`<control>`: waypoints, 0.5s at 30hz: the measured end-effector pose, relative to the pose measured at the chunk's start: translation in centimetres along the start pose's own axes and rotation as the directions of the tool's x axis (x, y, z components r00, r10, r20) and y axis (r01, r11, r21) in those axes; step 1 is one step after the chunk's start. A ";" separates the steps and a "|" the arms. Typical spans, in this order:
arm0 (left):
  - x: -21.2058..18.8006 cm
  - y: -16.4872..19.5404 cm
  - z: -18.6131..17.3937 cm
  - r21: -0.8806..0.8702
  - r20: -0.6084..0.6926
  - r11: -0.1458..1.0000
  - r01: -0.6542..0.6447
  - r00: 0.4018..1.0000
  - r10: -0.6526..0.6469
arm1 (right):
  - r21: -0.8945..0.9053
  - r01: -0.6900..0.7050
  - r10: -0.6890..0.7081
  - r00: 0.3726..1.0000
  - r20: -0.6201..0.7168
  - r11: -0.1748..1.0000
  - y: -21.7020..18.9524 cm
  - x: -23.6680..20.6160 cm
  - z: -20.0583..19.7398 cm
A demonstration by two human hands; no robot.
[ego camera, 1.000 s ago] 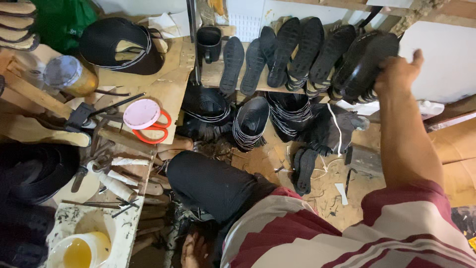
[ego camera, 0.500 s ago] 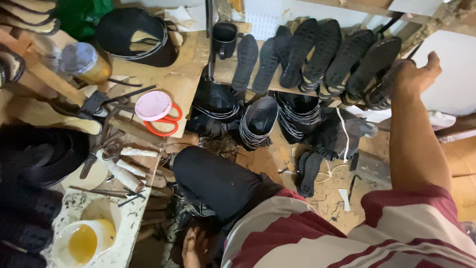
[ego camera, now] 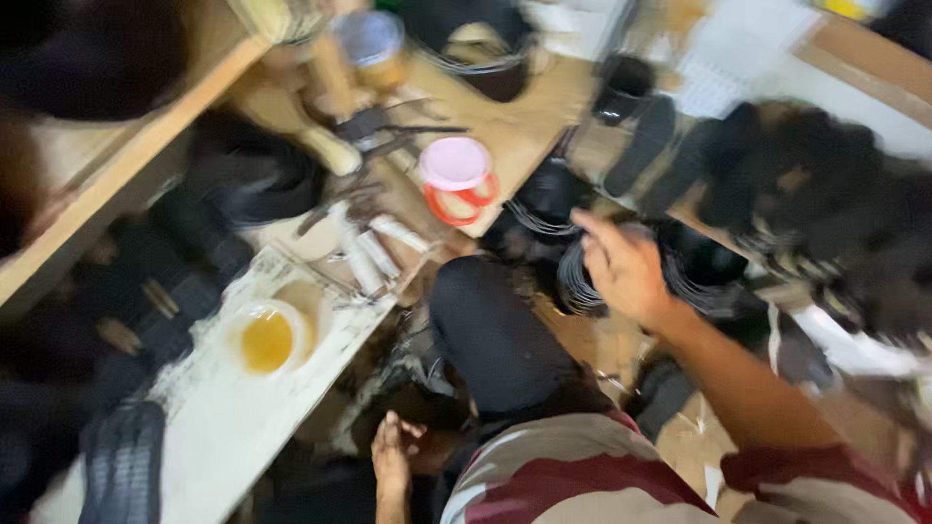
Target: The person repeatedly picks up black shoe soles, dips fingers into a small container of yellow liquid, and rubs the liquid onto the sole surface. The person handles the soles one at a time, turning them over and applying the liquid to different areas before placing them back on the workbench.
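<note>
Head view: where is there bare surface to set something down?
Bare wood lies on the bench right of the pink-lidded container. The white board is free below the yellow glue bowl. Crowded: tools between them.

Pink lid [ego camera: 454,162] over red-orange ring [ego camera: 466,199], upper centre. White cup [ego camera: 264,338] with yellow liquid, lower left. Bench [ego camera: 223,427] white, grimy dark smears. Black shoe soles [ego camera: 670,160] upper right, blurred. Trouser knee [ego camera: 495,335] black, centre. Shirt [ego camera: 582,480] maroon and beige stripes, bottom. Wooden board [ego camera: 515,126] tan.
</note>
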State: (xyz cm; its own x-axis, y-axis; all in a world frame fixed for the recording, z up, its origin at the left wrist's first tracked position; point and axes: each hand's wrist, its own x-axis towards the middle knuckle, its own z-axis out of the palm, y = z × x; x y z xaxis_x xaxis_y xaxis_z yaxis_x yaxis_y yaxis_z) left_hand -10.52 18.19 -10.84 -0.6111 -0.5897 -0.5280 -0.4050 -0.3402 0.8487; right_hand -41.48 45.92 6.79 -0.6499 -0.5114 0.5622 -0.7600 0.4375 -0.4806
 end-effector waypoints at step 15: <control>-4.8 17.1 -23.1 0.816 -0.456 0.560 -0.143 0.437 0.775 | 0.260 -0.043 -0.136 0.763 0.632 0.965 -12.3 7.9 17.7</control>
State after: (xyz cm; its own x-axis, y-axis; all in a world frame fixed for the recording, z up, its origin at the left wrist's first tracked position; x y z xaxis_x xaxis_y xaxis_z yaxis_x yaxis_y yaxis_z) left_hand 1.17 -1.78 6.94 -0.2708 -0.8555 0.4414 -0.6945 0.4911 0.5258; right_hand -37.29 23.37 5.19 -0.3930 -0.9169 0.0692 -0.7050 0.2522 -0.6629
